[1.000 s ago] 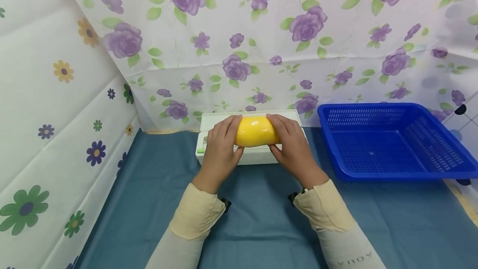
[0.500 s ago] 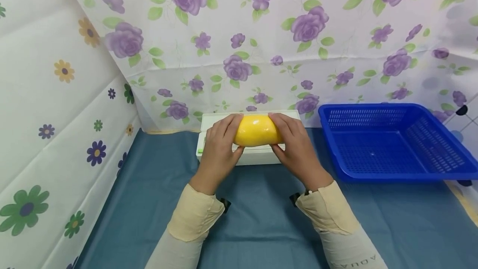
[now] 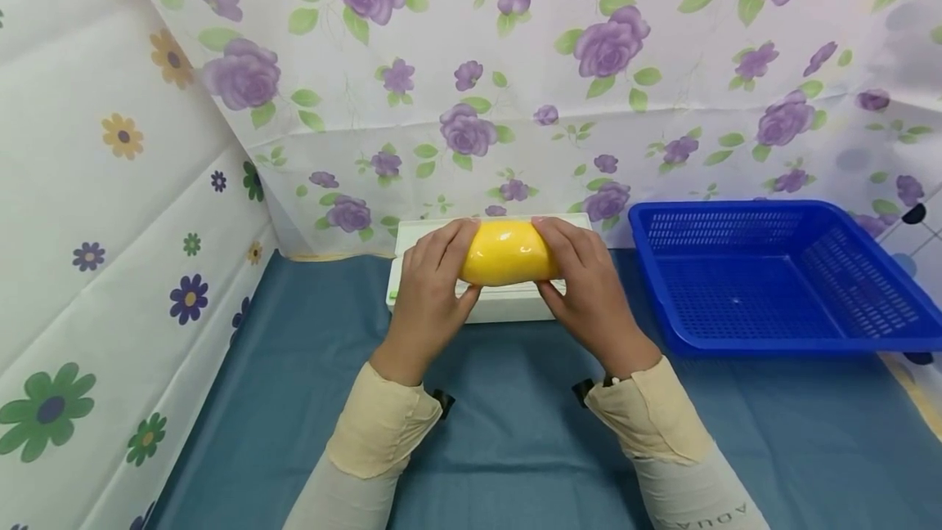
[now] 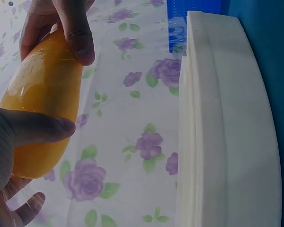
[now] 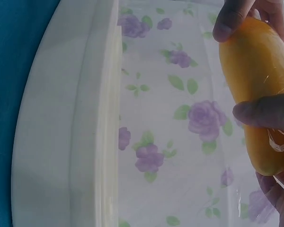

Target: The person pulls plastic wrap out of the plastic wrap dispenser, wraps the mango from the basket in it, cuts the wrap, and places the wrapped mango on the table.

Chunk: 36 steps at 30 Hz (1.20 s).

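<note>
A glossy yellow mango (image 3: 508, 253) is held level in the air between both hands, in front of and above a long white box that looks like a cling film dispenser (image 3: 509, 314). My left hand (image 3: 429, 289) grips its left end, thumb below and fingers over the top. At the other end my right hand (image 3: 594, 293) grips it the same way. In both wrist views clear film lies tight and creased on the mango (image 4: 47, 94), with shiny folds near the fingers. The dispenser's lid (image 3: 427, 231) stands raised at the back.
A blue plastic basket (image 3: 736, 344) with mesh sides stands to the right of the dispenser. Blue-green cloth (image 3: 508, 432) covers the table. Flowered sheeting (image 3: 471, 64) hangs behind, and another sheet (image 3: 96, 186) runs along the left side.
The right hand has shifted slightly right, showing more of the mango between the hands. Both hands still grip it, and the dispenser and basket stay in place.
</note>
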Each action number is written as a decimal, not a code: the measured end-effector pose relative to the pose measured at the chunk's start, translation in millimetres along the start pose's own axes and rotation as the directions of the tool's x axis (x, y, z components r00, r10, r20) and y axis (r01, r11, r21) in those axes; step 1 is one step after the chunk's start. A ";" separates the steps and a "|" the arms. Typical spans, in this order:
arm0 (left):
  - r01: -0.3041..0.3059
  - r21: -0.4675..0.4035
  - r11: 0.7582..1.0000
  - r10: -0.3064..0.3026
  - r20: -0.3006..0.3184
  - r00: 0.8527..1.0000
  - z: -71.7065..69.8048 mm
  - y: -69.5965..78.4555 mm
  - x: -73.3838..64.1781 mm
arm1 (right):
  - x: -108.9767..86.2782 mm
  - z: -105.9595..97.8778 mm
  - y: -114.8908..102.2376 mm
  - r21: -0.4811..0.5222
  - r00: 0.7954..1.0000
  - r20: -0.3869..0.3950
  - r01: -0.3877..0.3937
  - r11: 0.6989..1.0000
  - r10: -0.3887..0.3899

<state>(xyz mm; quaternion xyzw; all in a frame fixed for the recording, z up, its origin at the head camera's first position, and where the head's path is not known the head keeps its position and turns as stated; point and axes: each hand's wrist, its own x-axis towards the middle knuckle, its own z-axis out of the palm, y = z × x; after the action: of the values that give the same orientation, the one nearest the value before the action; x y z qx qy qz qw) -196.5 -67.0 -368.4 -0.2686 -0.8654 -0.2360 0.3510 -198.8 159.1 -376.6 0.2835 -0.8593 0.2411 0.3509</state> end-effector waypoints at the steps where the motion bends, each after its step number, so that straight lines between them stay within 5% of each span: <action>1: -0.001 -0.002 1.000 0.001 -0.003 1.000 -0.8 0.3 0.2 | 0.1 -0.5 -0.6 0.000 1.000 -0.001 0.001 1.000 -0.001; 36: -0.054 -0.038 0.998 0.052 -0.061 0.997 -26.8 16.8 4.5 | 5.1 -25.1 -18.4 0.005 0.997 -0.052 0.054 0.999 -0.054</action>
<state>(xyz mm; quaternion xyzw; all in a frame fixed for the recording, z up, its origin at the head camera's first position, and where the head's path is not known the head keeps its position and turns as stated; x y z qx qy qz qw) -175.7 -69.2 -344.2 -0.2911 -0.8421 -0.2515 0.3779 -178.1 159.6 -352.9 0.3013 -0.8411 0.2417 0.3785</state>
